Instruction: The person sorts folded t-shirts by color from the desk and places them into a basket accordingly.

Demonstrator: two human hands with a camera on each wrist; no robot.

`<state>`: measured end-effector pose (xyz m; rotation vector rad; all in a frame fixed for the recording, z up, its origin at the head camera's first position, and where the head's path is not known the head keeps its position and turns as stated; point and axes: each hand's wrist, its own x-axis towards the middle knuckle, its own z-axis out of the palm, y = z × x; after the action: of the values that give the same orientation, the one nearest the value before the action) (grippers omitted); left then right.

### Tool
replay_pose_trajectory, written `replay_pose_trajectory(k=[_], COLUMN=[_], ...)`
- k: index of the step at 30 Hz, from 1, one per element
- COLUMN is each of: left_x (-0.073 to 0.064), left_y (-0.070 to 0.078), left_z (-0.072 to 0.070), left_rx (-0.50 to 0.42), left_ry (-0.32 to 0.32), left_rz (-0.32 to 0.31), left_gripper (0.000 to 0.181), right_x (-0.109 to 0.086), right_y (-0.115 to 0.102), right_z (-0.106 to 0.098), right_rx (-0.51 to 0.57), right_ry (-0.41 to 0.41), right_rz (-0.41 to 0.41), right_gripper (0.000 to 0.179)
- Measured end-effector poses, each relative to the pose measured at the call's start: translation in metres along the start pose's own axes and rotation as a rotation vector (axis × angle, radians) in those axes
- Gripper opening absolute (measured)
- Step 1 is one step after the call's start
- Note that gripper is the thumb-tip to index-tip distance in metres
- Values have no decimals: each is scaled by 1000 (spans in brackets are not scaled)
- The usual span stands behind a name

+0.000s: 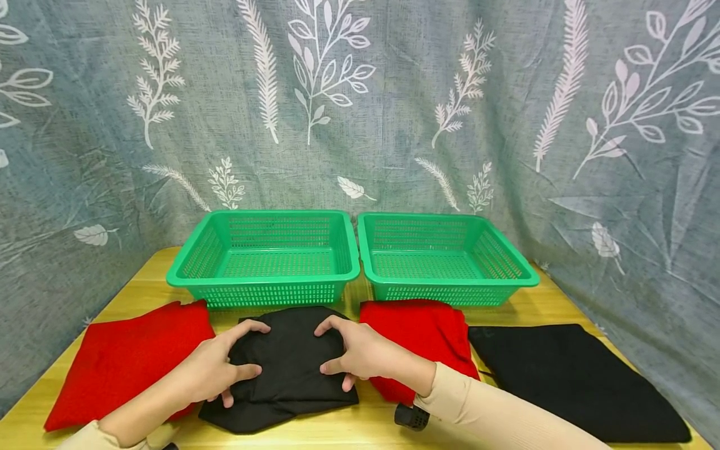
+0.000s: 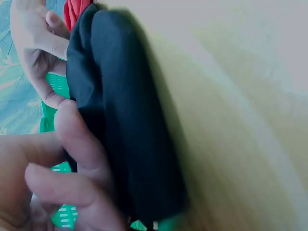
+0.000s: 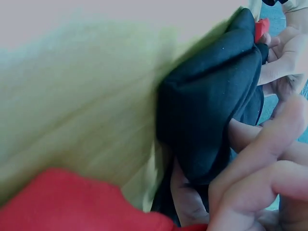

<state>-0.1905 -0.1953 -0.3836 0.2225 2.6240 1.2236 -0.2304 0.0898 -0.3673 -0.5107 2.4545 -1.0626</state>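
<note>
A folded black cloth (image 1: 292, 369) lies on the wooden table between the hands. My left hand (image 1: 216, 365) grips its left side, thumb and forefinger spread on the top and curved inward. At the opposite side, my right hand (image 1: 362, 353) holds the fabric with bent fingers. Seen from the right wrist, the black cloth (image 3: 207, 106) is bunched into thick folds, with one finger (image 3: 185, 197) tucked against its near corner. The left wrist view shows the cloth's rounded front fold (image 2: 130, 110) beside curled fingers (image 2: 79, 134).
Two green perforated baskets (image 1: 264, 279) (image 1: 450, 282) stand side by side behind the cloths. A red cloth (image 1: 135, 356) lies at the left and another red cloth (image 1: 416, 331) right of centre. A second black cloth (image 1: 574, 381) lies far right. A patterned curtain (image 1: 394, 125) hangs behind.
</note>
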Motion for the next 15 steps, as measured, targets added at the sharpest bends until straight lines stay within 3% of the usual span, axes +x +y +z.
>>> replay_pose_trajectory(k=[7, 15], left_x=[1, 2], left_y=[2, 1], left_z=[1, 4], left_rx=[-35, -104], left_ry=[15, 29], left_rz=[-18, -47], left_gripper=[64, 57], right_x=[2, 2], right_y=[-3, -2], right_z=[4, 8], right_rx=[45, 130], right_ry=[3, 15], right_rz=[52, 38], right_gripper=[49, 48])
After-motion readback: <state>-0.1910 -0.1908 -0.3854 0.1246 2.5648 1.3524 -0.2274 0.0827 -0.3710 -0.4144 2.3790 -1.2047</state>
